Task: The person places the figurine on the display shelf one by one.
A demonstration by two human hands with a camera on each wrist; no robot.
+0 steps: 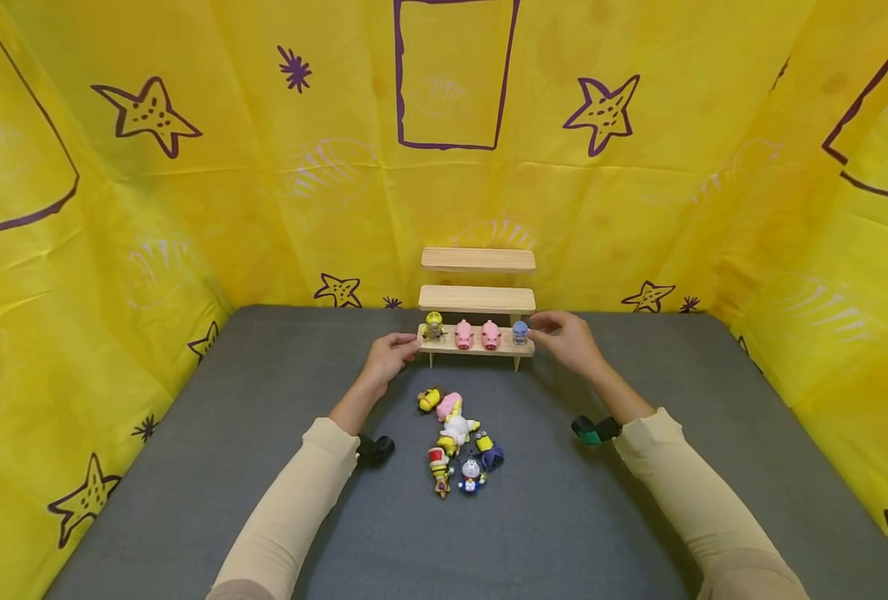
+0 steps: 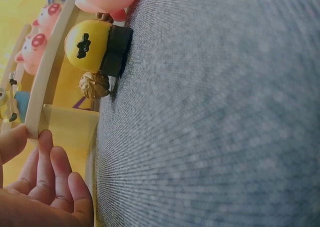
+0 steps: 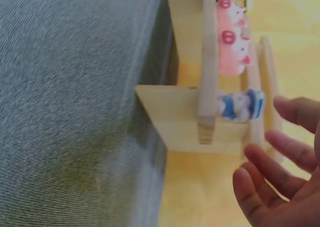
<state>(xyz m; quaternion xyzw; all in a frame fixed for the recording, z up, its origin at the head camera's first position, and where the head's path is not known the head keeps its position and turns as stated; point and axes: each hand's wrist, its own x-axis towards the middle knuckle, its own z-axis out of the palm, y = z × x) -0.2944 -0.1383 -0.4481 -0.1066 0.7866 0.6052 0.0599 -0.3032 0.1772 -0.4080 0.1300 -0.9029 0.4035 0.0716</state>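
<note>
A three-step wooden display stand (image 1: 478, 297) stands at the back of the table. My left hand (image 1: 389, 358) pinches the left end of its lowest step, thumb above and fingertip below, as the left wrist view shows. On that step stand a yellow minion figure (image 1: 433, 325), two pink pig figures (image 1: 464, 335) and a small blue-and-white figure (image 1: 519, 332) at the right end. My right hand (image 1: 568, 340) hovers beside that blue figure. In the right wrist view, its fingers (image 3: 272, 169) are spread and relaxed, apart from the figure, holding nothing.
Several toys lie before the stand: a yellow figure (image 1: 430, 400), a pink figure (image 1: 449, 406), a white unicorn-like one (image 1: 457, 429), a minion in blue (image 1: 489, 450), one with red (image 1: 439, 469), and a Doraemon figure (image 1: 471, 476). Yellow patterned cloth (image 1: 248, 208) walls surround the grey table (image 1: 564, 533).
</note>
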